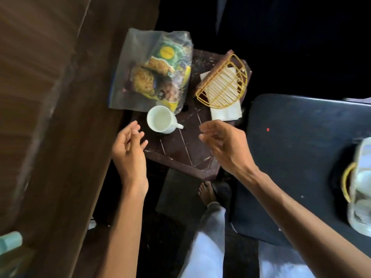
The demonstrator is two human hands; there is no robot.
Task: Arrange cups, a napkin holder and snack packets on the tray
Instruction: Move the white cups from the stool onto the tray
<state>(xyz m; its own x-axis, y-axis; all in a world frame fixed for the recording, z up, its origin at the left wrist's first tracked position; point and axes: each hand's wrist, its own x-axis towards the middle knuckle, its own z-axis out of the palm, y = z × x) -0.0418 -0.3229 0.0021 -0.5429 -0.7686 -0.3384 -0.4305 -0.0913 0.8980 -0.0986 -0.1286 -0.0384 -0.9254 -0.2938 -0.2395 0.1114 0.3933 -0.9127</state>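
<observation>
A dark brown tray (186, 155) lies in the middle of the view. A white cup (161, 119) stands upright on its left part, handle pointing right. A clear plastic bag of snack packets (154, 71) rests across the tray's far left edge. At the far right of the tray, a yellow wire napkin holder (222, 83) lies tipped over white napkins (225, 113). My left hand (129, 151) hovers just left of the cup, fingers loosely curled, holding nothing. My right hand (222, 144) hovers over the tray's right side, fingers apart and empty.
A brown wooden surface (50, 117) runs along the left. A dark table (305, 157) is on the right, with a clear container with a yellow handle (359, 187) at its right edge. My bare foot (206, 192) and light trousers are below the tray.
</observation>
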